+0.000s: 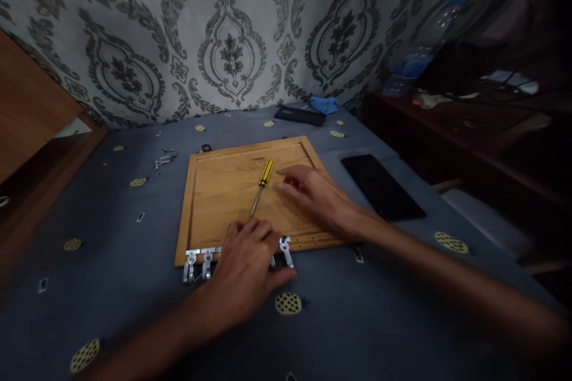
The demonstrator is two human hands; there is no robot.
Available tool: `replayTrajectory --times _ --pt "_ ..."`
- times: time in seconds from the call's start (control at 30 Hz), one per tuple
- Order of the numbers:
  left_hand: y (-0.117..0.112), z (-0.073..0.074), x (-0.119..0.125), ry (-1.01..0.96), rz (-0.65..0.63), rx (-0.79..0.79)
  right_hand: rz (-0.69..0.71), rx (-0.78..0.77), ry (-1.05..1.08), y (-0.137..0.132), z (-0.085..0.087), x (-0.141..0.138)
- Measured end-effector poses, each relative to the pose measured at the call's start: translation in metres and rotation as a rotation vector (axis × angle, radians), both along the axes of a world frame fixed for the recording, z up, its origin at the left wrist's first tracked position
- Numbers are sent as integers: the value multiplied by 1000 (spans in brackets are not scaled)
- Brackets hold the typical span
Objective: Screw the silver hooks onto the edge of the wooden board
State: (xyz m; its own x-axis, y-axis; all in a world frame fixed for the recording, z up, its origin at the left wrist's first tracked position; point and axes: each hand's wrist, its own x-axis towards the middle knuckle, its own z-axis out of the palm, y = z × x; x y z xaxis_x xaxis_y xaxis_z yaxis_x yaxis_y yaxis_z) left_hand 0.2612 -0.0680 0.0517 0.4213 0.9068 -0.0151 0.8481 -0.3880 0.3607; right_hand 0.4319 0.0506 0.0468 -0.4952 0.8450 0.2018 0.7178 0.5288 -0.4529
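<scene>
A wooden board [223, 190] lies flat on a blue-grey cloth. A yellow-handled screwdriver [262, 186] rests on it, tip pointing toward me. Along the board's near edge sits a row of metal hooks [196, 262]. My left hand [248, 262] lies over that edge, fingers curled on the board and thumb out, covering some hooks; whether it grips one is hidden. My right hand [315, 196] rests flat on the board just right of the screwdriver handle, fingers stretched out and holding nothing.
A black phone [382, 186] lies right of the board. Another dark device [300, 115] and blue cloth [324, 104] sit near the patterned wall. Loose metal hooks [163, 159] lie at upper left. A dark wooden table [469, 125] stands right, a plastic bottle [420, 41] on it.
</scene>
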Motion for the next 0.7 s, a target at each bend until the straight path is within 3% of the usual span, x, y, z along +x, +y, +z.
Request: replayTrajectory --times 0.13,0.37,0.57,0.7 --pt "0 1 -1 26 -14 8 -142 -81 -64 24 1 -32" --pt "1 1 -3 54 -39 30 -155 -130 -31 30 -11 -58" --pt "2 0 -3 69 -53 35 -238 -70 223 39 -24 -39" --pt "1 -3 -4 67 -61 52 -332 -19 458 28 -16 -11"
